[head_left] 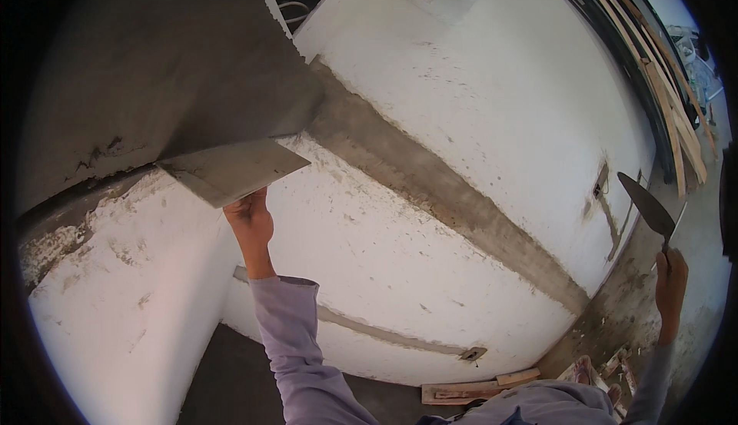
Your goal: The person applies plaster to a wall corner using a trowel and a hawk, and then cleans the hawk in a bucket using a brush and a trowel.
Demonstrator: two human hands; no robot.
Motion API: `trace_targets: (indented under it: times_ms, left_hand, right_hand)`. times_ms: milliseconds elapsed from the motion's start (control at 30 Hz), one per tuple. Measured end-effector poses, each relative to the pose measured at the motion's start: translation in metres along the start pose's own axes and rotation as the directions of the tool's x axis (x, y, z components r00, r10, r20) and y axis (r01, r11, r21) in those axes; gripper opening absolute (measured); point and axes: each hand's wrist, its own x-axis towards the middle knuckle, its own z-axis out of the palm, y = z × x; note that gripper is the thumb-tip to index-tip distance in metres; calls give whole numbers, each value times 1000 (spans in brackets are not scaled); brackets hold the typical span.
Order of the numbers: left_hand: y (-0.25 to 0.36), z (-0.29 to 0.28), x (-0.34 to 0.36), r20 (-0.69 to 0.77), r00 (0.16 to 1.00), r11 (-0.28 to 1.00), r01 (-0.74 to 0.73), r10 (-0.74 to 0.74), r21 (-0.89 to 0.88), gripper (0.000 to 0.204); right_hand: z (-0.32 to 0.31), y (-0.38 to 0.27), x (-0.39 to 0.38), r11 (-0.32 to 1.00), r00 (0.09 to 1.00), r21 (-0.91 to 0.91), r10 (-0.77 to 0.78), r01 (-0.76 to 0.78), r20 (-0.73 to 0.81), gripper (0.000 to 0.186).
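Observation:
My left hand (252, 214) is closed beneath a flat, rectangular plasterer's hawk (234, 170) and holds it up at the left. The far edge of the hawk meets, or nearly meets, the lower edge of a dark grey plastered surface (177, 48); I cannot tell if they touch. The handle is hidden by the hand. Out at the far right, my right hand (672, 275) grips a pointed trowel (649, 204) with its blade tilted up and away. A thin pale strip (678, 224) runs beside that trowel; what it is cannot be made out.
A grey plaster band (430, 187) follows the corner between white walls (492, 102). Wall boxes are set at the right (600, 183) and low down (473, 354). Long wooden strips (661, 79) lean at the upper right. Timber pieces (469, 391) lie below, near my body.

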Motion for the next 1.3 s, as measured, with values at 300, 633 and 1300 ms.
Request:
trace_targets:
  times_ms: [300,633,1300]
  left_hand:
    - [23,-6,4,53,998,999,-44,45,-22,24]
    - [72,-13,6,75,996,997,-38,43,-66,29]
    - [150,-16,-128,-24,996,974,-82,89,210,33]
  right_hand:
    - [-17,16,-20,997,988,55,36,-45,149,22]
    - [-24,12,-43,995,973,-11,100,-100,207,22]
    - [-44,55,-87,995,956,0,96,-100,278,20]
